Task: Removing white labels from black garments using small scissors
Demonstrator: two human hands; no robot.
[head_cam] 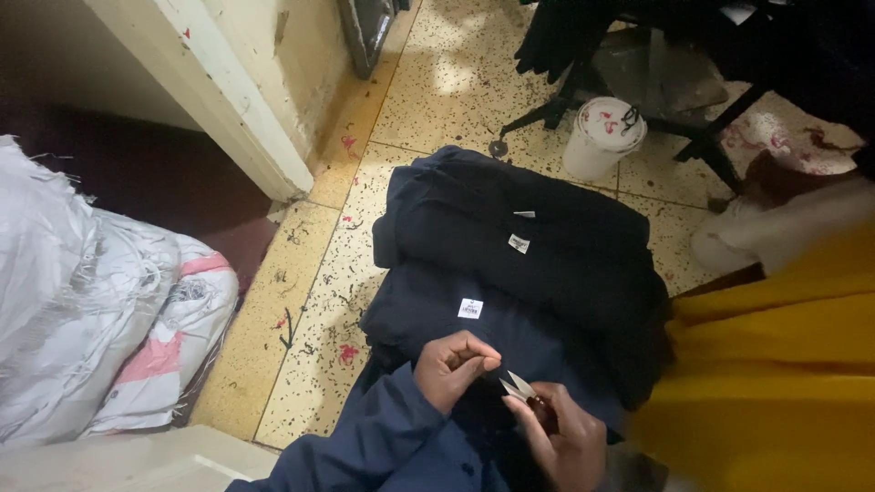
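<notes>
A small pair of thread snips (pixel 519 386) points up and to the left, its long axis slanting diagonally, blades slightly parted. The right hand (pixel 563 439) grips its handle end. The left hand (pixel 453 366) — fingertips pinched together, what they pinch too small to tell — sits just left of the blades. Beyond lies a stack of folded navy garments (pixel 524 264) with small white tags, on a speckled floor (pixel 310 319). A white bucket (pixel 602 137) stands farther off; yellow cloth (pixel 775 383) lies to the right.

White bucket (pixel 602 137) by chair legs (pixel 556 107); white woven sacks (pixel 91 301) left; yellow cloth (pixel 775 383) right; speckled floor (pixel 301 319).
</notes>
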